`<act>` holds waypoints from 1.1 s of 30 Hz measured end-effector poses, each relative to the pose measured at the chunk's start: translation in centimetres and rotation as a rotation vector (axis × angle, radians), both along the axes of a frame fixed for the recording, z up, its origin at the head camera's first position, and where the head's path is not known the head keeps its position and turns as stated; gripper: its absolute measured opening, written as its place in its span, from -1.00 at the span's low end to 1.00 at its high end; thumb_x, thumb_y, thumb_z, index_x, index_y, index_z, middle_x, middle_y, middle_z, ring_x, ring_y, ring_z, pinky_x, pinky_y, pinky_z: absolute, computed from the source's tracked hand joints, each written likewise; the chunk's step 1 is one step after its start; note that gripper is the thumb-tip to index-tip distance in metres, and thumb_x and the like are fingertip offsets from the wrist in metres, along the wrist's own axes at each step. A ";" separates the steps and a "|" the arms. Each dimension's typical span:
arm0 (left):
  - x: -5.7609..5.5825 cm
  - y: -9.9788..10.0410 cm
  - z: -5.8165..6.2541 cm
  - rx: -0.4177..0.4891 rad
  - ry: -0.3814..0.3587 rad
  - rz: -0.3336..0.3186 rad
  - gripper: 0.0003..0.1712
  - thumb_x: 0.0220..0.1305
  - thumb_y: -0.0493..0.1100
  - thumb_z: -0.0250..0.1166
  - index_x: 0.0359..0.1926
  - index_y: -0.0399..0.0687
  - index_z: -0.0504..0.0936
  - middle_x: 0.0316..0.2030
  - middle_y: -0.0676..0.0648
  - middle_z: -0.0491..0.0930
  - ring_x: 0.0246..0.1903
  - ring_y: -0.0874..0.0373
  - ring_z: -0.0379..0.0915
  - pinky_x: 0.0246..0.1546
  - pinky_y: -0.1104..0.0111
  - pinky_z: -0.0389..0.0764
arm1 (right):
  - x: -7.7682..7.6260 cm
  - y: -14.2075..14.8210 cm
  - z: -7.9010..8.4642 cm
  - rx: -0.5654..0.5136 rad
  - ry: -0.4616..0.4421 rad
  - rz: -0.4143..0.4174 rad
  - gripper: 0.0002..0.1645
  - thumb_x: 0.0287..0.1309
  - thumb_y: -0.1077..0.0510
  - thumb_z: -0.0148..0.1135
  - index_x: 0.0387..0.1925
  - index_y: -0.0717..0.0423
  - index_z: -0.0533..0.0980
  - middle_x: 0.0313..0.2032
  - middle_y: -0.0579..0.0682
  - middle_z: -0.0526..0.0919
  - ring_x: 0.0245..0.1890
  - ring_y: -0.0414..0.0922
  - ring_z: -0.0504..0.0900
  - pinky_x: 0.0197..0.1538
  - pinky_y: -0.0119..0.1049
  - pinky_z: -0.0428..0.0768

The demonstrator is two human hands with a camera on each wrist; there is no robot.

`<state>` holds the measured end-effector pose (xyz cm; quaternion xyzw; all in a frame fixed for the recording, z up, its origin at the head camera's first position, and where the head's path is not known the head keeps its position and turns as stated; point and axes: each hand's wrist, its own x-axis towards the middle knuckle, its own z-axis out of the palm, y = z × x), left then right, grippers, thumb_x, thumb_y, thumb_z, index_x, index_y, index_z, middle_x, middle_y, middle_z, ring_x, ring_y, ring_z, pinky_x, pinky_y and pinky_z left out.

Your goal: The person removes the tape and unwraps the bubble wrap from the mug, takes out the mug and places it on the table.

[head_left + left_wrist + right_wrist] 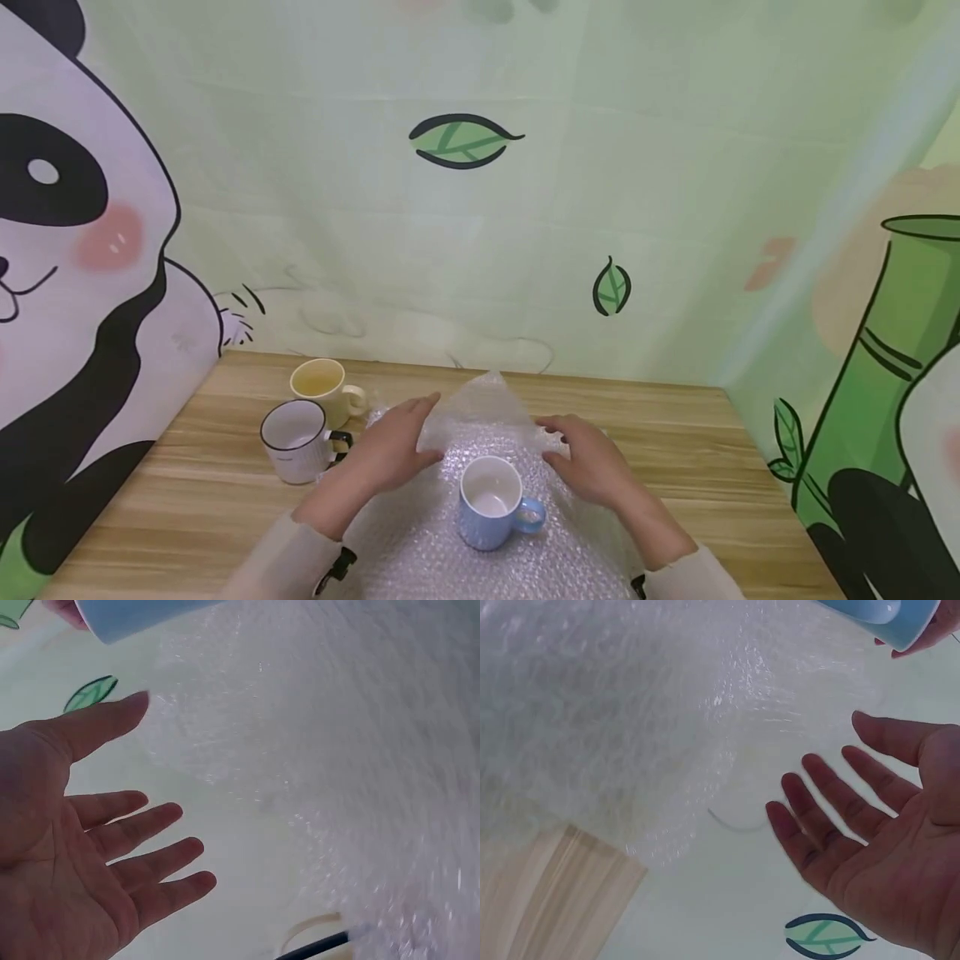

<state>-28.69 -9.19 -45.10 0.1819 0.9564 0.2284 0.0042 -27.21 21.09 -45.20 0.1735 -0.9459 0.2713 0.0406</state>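
Note:
A blue mug (480, 521) with a white inside stands upright on a sheet of bubble wrap (405, 533), its handle toward the right. To the left of the mug my left hand (393, 442) hovers over the wrap, fingers spread and nothing in them. My right hand (588, 458) is on the other side, its fingers loosely bent and apart from the mug. Both palms face inward in the wrist views, where the left fingers (157, 825) and right fingers (840, 795) hold nothing. Part of the blue mug (892, 619) shows at the top edge of the right wrist view.
A white mug (292, 454) with a black rim and handle stands left of my left hand. Just behind it is a pale yellow mug (337, 404). The wooden table (697, 467) ends at a printed cloth backdrop (675, 167) with panda and leaf drawings.

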 end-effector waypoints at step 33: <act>0.6 0.5 -2.7 -0.390 -0.207 -0.189 0.80 -0.75 0.12 0.84 0.65 0.01 0.04 0.66 -0.25 -0.16 0.62 -0.31 -0.16 0.52 -0.30 0.06 | 1.0 -0.1 -3.3 0.369 -0.259 0.227 0.78 -0.76 -0.01 0.86 0.63 0.03 0.06 0.60 0.32 0.04 0.57 0.32 0.14 0.49 0.25 0.31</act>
